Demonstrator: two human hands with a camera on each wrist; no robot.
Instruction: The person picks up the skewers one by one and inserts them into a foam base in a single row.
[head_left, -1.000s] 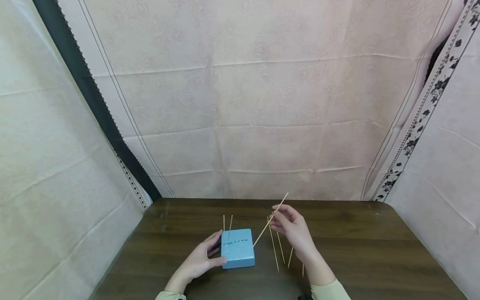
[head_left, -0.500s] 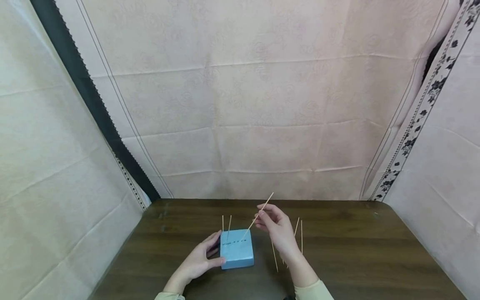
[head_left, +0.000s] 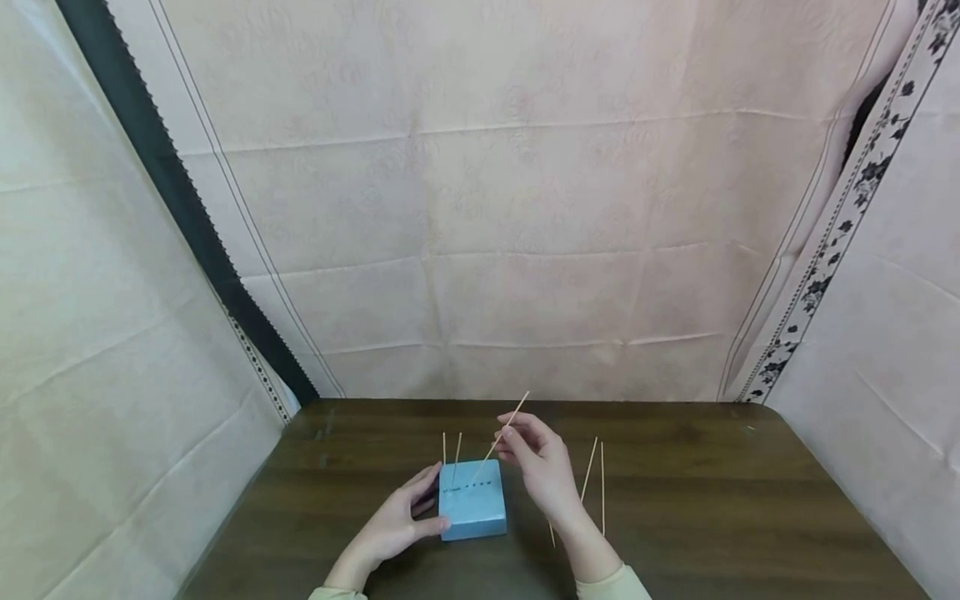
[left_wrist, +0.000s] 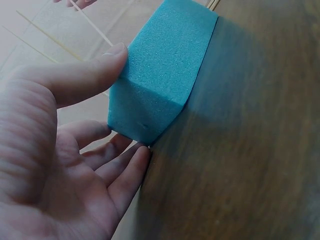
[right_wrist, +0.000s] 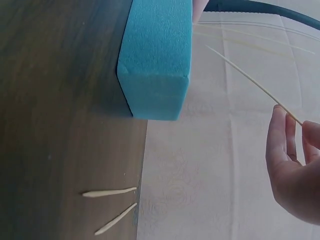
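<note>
A blue foam block sits on the table with a row of small dark marks across its top. My left hand grips its left side, the thumb at the near corner and the fingers around the far side. Two thin wooden skewers stand upright in the block near its left end. Between thumb and fingertips my right hand pinches another skewer, tilted, its lower tip over the marks in the head view.
Several loose skewers lie on the dark wooden table right of the block, partly hidden by the right forearm. A pale cloth hangs behind the table, with more cloth on both sides.
My right hand has moved left with its skewer, bringing the tip from beside the block's right edge to over its top. The left hand and block have stayed nearly still.
</note>
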